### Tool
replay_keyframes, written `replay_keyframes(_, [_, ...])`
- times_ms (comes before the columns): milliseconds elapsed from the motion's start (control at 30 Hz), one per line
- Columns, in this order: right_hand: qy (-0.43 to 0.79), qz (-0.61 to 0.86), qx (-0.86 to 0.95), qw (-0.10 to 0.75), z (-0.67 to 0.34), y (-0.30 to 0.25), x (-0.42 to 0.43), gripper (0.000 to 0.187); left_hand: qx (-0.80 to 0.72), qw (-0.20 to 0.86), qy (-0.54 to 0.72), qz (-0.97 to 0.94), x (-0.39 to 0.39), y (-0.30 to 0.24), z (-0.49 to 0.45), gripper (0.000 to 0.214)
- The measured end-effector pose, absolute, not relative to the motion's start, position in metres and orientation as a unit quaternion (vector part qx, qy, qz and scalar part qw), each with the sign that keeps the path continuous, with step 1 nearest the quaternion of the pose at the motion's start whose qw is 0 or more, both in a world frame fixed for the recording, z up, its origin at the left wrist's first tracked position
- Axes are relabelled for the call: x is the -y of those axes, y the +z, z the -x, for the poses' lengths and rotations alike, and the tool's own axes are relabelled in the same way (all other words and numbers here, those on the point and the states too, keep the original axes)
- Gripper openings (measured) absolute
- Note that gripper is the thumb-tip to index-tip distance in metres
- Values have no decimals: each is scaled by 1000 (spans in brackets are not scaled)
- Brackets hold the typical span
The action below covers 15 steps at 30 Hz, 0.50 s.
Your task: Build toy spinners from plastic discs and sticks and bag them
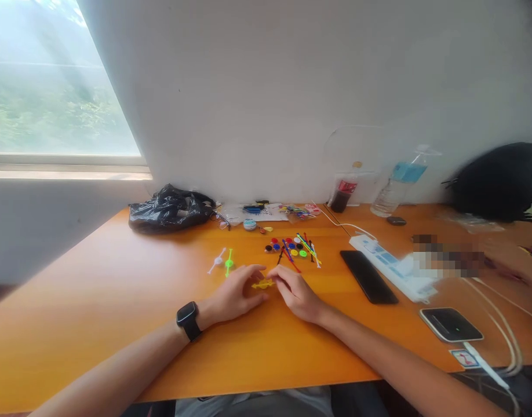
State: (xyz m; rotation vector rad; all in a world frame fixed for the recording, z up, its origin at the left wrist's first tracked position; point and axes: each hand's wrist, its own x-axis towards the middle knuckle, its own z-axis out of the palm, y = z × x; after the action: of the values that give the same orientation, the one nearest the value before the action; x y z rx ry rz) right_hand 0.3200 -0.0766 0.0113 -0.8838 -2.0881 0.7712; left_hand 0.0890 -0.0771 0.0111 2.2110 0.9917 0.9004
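Note:
A small yellow plastic piece [262,284], a stick with a round middle, is low over or on the table between my hands. My right hand [299,296] is closed, its fingertips pinching the right end of that piece. My left hand [237,296] curves around the left side, thumb and fingers apart, and wears a black watch at the wrist. Just beyond it lie a white stick piece [218,261] and a green stick piece [229,263], each with a disc at its middle. Farther right are several coloured discs [276,247] and several coloured sticks [309,248], partly overlapping.
A black plastic bag [170,209] and small packets [298,212] line the wall. To the right are a black phone [368,277], a white power strip [390,263], a water bottle [396,184] and a charging pad [451,324] with cables. Another person's arm [516,255] reaches in there.

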Motion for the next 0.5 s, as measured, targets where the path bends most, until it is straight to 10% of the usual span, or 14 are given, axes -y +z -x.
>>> replay_keyframes(500, [293, 366, 800, 375, -300, 8, 68, 14, -386, 227, 327, -832, 73, 15, -93, 10])
